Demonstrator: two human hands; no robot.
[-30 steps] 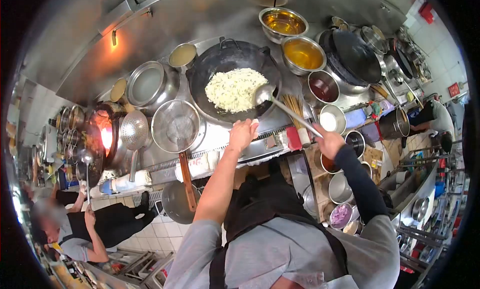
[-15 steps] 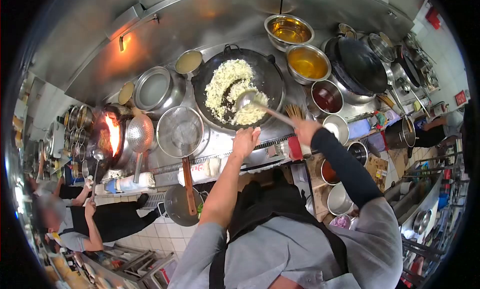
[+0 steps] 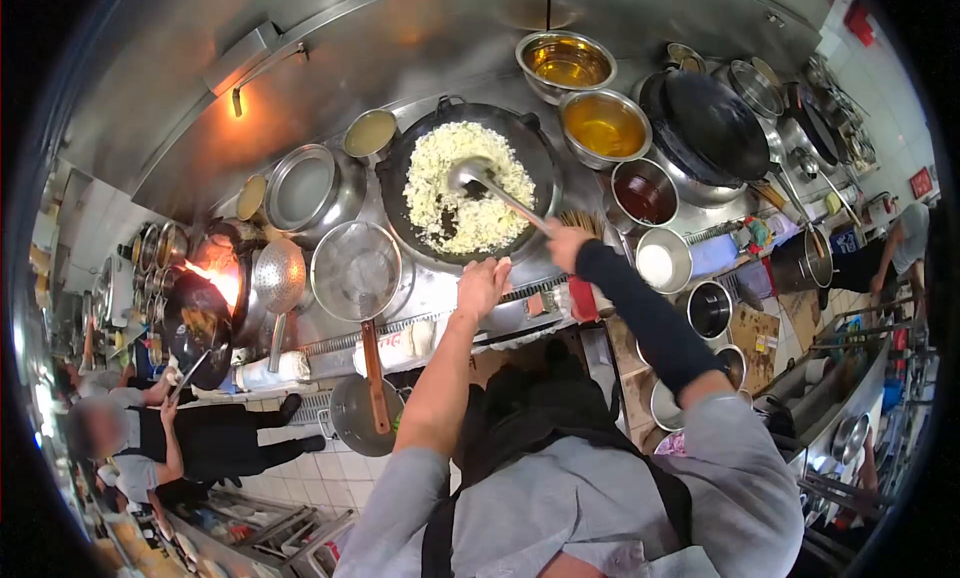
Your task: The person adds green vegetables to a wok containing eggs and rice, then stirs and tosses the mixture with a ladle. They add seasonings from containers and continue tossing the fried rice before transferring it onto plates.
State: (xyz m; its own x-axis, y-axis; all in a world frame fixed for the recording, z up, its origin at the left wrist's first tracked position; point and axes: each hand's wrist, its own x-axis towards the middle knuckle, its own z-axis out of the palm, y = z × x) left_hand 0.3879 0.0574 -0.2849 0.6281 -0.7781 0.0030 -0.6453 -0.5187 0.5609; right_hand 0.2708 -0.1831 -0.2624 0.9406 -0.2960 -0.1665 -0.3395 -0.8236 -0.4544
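A large black wok (image 3: 395, 193) holds pale yellow-white chopped food (image 3: 435, 168) spread in a ring around a dark bare patch. My right hand (image 3: 566, 246), below a dark sleeve, is closed around the handle of a metal ladle (image 3: 470, 175), whose bowl rests among the food. At the wok's near edge is my left hand (image 3: 483, 286), fingers bent together; whatever they grip there is hidden. A wire strainer (image 3: 356, 270) with a wooden handle lies left of the wok.
Two bowls of amber liquid (image 3: 603, 126) (image 3: 568, 66) and a pot of dark red sauce (image 3: 644, 194) stand right of the wok. A perforated skimmer (image 3: 279, 276) lies left. Farther left, a co-worker (image 3: 150, 443) holds a wok (image 3: 197, 323) near flames.
The ladle and my right hand have moved left and up, and the food is spread into a rounder ring. The co-worker's wok is now tilted up beside the flames.
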